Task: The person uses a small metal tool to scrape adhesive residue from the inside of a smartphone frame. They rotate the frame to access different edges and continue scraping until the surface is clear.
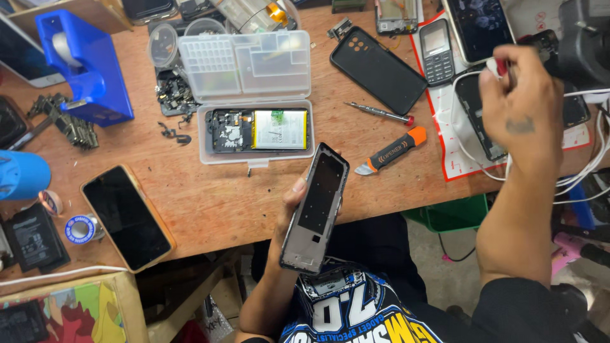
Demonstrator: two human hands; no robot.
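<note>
Gripping the thin, light, probably bendable phone frame [316,208] by its long edges, the left hand [289,213] holds it; right hand [521,105] pinches a red-tipped tool [502,66]

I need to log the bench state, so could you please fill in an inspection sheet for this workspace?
Surface: wooden bench, worn.
Job's things: left hand holds a dark phone frame upright; right hand grips a red-tipped tool over a red-edged work mat.
Clutter: open clear parts box holding an opened phone, blue tape dispenser, orange-handled pry tool, precision screwdriver, keypad phone.
Fingers: closed on both items.
Cables: white cables at right.
Surroundings: green bin below.
</note>
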